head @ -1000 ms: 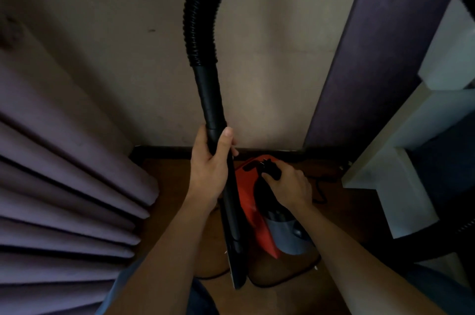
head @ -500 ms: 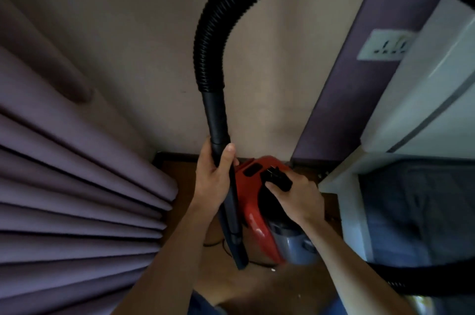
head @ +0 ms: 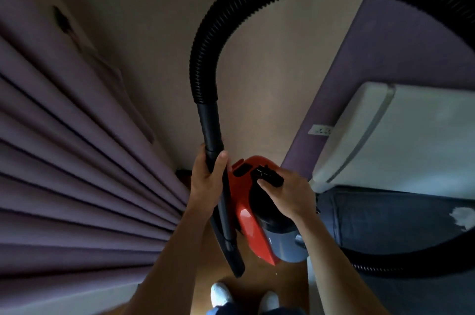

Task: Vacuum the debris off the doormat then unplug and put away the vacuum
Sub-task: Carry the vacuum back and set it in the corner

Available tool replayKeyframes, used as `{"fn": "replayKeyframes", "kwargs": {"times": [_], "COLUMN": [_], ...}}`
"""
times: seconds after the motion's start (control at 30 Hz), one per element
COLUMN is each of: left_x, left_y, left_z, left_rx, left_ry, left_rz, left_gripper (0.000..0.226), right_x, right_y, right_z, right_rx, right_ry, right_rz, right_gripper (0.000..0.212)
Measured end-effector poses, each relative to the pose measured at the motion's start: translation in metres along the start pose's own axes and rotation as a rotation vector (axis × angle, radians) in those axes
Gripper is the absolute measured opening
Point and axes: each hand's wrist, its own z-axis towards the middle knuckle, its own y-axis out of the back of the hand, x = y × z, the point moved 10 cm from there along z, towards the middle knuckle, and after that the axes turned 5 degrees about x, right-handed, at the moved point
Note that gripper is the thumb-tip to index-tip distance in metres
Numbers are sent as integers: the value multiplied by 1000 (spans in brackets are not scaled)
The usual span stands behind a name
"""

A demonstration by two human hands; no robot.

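Note:
A red and grey canister vacuum [head: 248, 222] hangs above the wooden floor [head: 205, 273], held by its black top handle in my right hand [head: 285, 193]. My left hand [head: 209, 178] grips the black rigid wand [head: 223, 211], whose nozzle tip points down near my feet. The ribbed black hose [head: 205, 57] arcs up from the wand, over the top of the view and down the right side. No doormat is in view.
Purple pleated curtains [head: 77, 173] fill the left. A beige wall [head: 257, 96] is ahead, with a wall socket [head: 320, 130] on a purple panel. A white cabinet or appliance [head: 398, 139] and dark blue fabric [head: 385, 217] crowd the right. My white shoes [head: 221, 294] stand below.
The vacuum has risen off the floor in my right hand, and the view has tilted up and back. The wand came up with my left hand.

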Motion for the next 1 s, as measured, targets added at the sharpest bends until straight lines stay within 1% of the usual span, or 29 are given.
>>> {"fn": "replayKeyframes", "kwargs": {"times": [0.13,0.2,0.33,0.4,0.47,0.57,0.7,0.87,1.0], "left_x": [-30,-39,-51,-59,-68,-77,-84,-76,-74], "left_y": [24,32,49,57,65,74,82,82,88], "left_z": [-8,-15,-38,-49,-60,-81,-121,-183,-250], "left_rx": [-34,-37,-75,-111,-171,-263,-436,-615,-774], "left_ry": [-34,-51,-76,-91,-102,-108,-66,-1,40], "left_rz": [-9,-8,12,31,44,52,73,105,87], "left_gripper": [14,22,37,32,27,32,28,7,8], "right_x": [34,41,61,73,83,94,102,105,115], "right_y": [24,31,36,35,34,32,25,7,-17], "right_z": [-18,-22,-31,-33,-36,-42,-57,-82,-114], "right_rx": [-24,-35,-10,31,79,138,232,354,494], "right_ry": [19,16,75,127,177,242,334,444,569], "right_rz": [34,67,95,99,100,78,54,31,14], "right_gripper": [35,32,26,24,26,27,28,24,27]}}
